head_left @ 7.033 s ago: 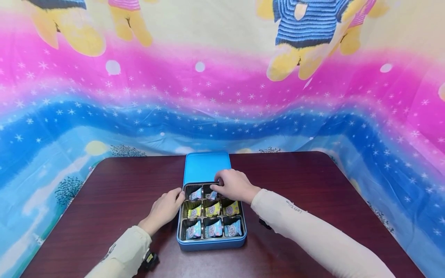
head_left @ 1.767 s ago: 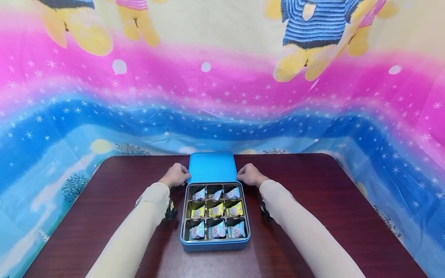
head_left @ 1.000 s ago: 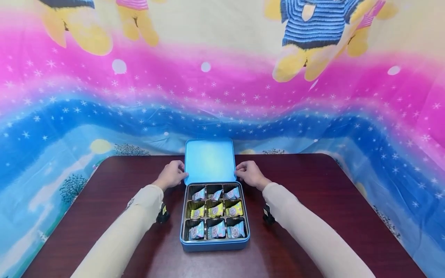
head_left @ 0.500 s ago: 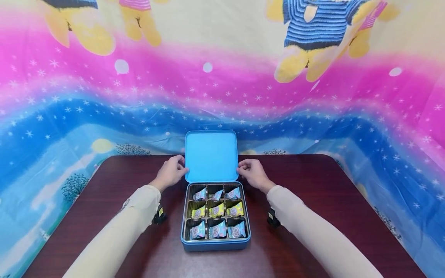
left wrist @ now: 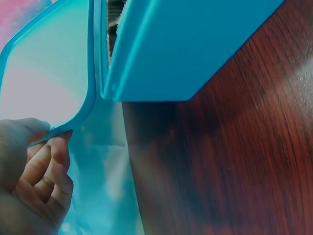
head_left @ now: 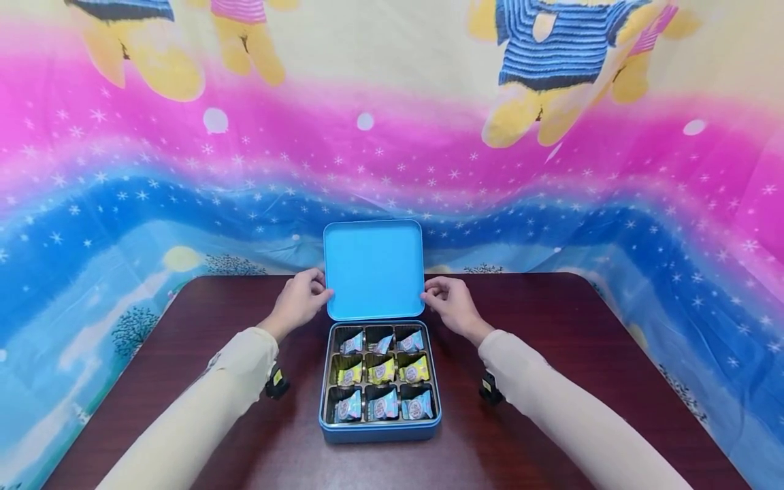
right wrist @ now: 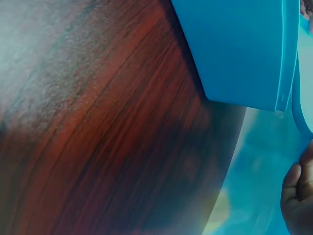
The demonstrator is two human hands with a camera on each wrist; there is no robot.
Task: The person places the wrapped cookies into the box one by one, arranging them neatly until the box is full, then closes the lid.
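A blue tin (head_left: 380, 433) stands on the table, its divided tray holding small wrapped sweets, one to a compartment. Yellow sweets (head_left: 381, 370) fill the middle row; blue ones (head_left: 382, 405) lie in the front and back rows. Behind the tin, the blue lid (head_left: 374, 269) is tilted up with its inner face toward me. My left hand (head_left: 297, 303) pinches its left edge, thumb on the inner face and fingers behind, as the left wrist view shows. At the opposite edge, my right hand (head_left: 454, 305) pinches the lid; the right wrist view catches only part of that hand.
The dark red wooden table (head_left: 551, 354) has rounded far corners. A patterned cloth (head_left: 392, 163) hangs right behind its back edge, close to the lid. Small black wrist cameras (head_left: 278, 382) sit under both sleeves.
Earlier my right hand was in a back compartment and the left at the tin's side. Both hands then went to the lid, which has swung up from lying back to a steeper tilt.
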